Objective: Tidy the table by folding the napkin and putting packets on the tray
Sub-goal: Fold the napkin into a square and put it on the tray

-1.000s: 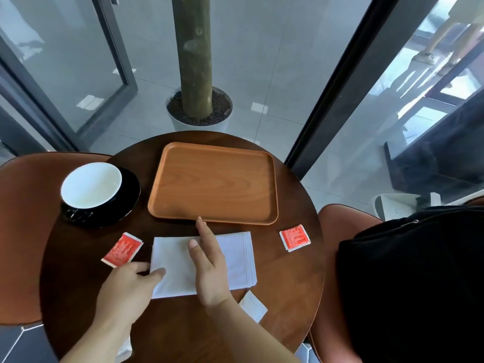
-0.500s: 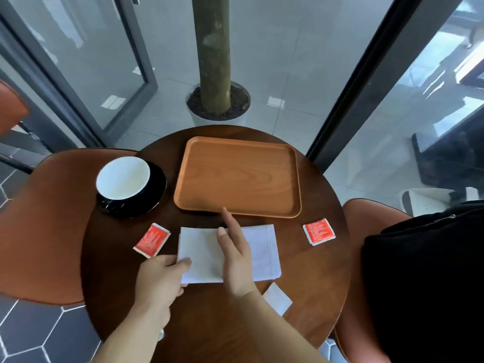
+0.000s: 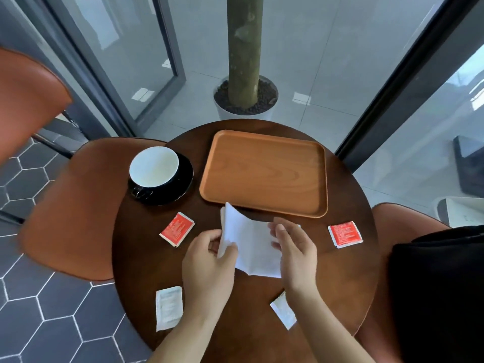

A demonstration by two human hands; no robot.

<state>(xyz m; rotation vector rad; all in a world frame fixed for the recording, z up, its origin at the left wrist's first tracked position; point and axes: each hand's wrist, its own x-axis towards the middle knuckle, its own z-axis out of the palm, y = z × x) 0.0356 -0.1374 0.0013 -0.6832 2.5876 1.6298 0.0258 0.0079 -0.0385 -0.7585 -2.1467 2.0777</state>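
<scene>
A white napkin [image 3: 251,244] lies in front of the wooden tray [image 3: 264,171], its left half lifted off the round table. My left hand [image 3: 209,260] pinches that raised left edge. Over the napkin's right part sits my right hand [image 3: 296,250], fingers relaxed. One red packet [image 3: 177,229] lies to the left of the napkin, another red packet [image 3: 345,233] to its right. Near the front edge are a white packet [image 3: 169,307] on the left and a second white packet [image 3: 284,311] partly under my right forearm. Nothing is on the tray.
A white cup on a black saucer [image 3: 159,176] stands left of the tray. Brown chairs [image 3: 70,205] flank the table, a black bag [image 3: 440,292] is on the right one. A potted tree trunk [image 3: 245,74] and glass walls are behind.
My left hand has lifted the napkin's left side up and toward the right. My right hand shifted right on the napkin. The camera view moved, showing the two white packets.
</scene>
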